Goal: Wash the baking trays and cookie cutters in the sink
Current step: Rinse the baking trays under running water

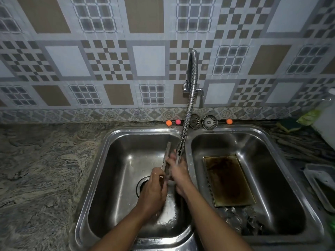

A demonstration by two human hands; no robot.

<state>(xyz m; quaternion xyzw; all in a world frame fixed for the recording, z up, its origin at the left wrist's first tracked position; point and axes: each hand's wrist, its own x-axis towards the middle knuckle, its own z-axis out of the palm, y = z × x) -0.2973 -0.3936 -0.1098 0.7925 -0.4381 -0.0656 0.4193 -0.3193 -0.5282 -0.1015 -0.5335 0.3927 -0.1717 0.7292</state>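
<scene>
I hold a metal baking tray (167, 153) on edge over the left sink basin (116, 160), under the flexible faucet's nozzle (180, 148). My left hand (154, 189) grips the tray's near end. My right hand (178, 171) lies against the tray's right face, fingers spread. A second, browned baking tray (228, 180) lies flat in the right basin (272, 160). Several metal cookie cutters (239, 220) sit in a heap at that tray's near end.
The coiled faucet hose (190, 98) hangs from the tiled wall. Two sink strainers (209, 122) and small coloured balls (169, 123) line the back ledge. A grey tray (320, 185) and a white container (326, 124) sit on the right counter. Marbled counter (41, 169) spreads to the left.
</scene>
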